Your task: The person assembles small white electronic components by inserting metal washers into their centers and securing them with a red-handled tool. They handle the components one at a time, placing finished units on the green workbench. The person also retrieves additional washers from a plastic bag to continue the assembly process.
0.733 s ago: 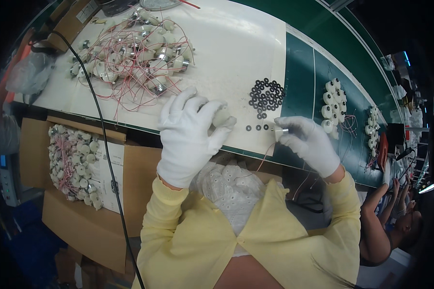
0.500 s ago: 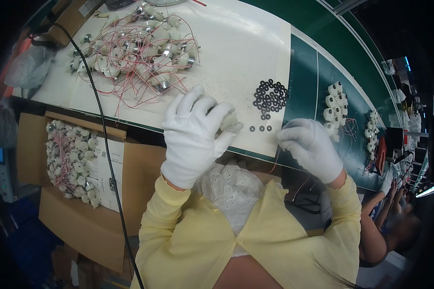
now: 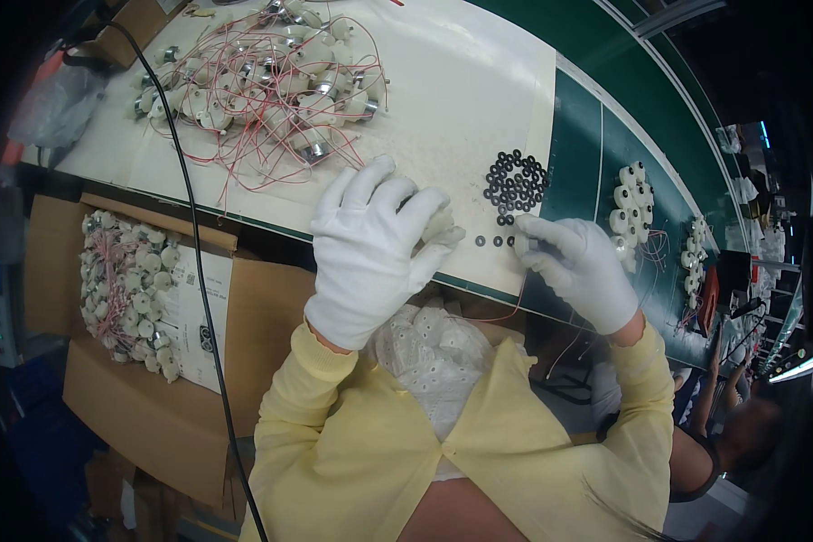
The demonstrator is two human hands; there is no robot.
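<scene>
White-gloved, my left hand (image 3: 370, 244) is curled at the table's front edge. A cream plastic part (image 3: 438, 222) shows between its thumb and fingers. My right hand (image 3: 583, 266), also gloved, has its fingertips pinched beside a short row of black washers (image 3: 481, 241). Between those fingertips is a small cream part (image 3: 521, 243), mostly hidden, and a thin red wire (image 3: 520, 291) hangs below the hand. Just beyond the row lies a cluster of black washers (image 3: 515, 181). A tangled heap of cream-and-metal motor-like parts (image 3: 280, 81) with red wires covers the far left of the white tabletop (image 3: 443, 99).
More wired cream parts fill an open cardboard box (image 3: 262, 303) at left. Cream parts with black centres (image 3: 630, 203) stand in rows on the green mat (image 3: 574, 144). A black cable (image 3: 194, 217) crosses the left side. Another person (image 3: 709, 443) sits at far right.
My right hand has moved slightly left, so its fingertips now meet the right end of the washer row. My left hand keeps its hold. The view has shifted a little.
</scene>
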